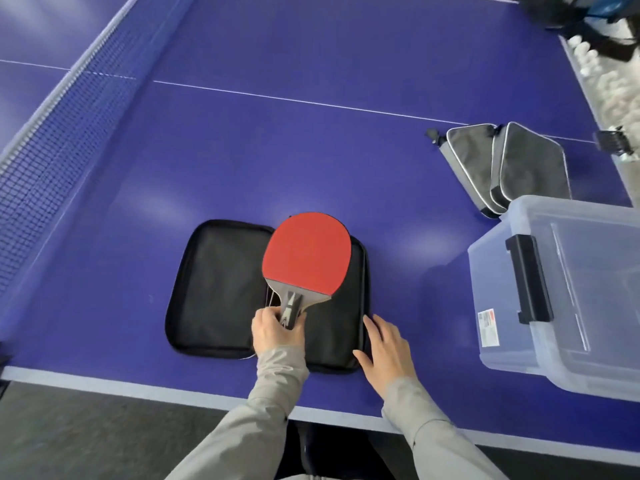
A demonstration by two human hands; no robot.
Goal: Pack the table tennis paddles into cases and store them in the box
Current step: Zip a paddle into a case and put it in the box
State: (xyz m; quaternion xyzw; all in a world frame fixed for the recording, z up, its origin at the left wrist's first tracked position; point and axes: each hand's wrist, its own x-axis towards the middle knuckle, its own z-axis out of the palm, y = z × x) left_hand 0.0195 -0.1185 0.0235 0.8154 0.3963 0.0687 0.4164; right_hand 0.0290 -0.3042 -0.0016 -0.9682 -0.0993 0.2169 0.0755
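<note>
The left grip point(275, 329) is clamped round the handle of the red-faced paddle point(306, 252), held over the open black case point(214, 289) by the near edge of the table point(311, 150). The right grip point(384, 351) lies flat, fingers apart, on the case's right rim. The blade sits off-centre (partly across the spine), so folding the case now would likely jam it against the zip. The clear storage box point(519, 362) stands at the near right corner.

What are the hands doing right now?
Left hand: closed, gripping the red paddle by its handle.
Right hand: open, fingers resting on the right edge of the open black case.
</note>
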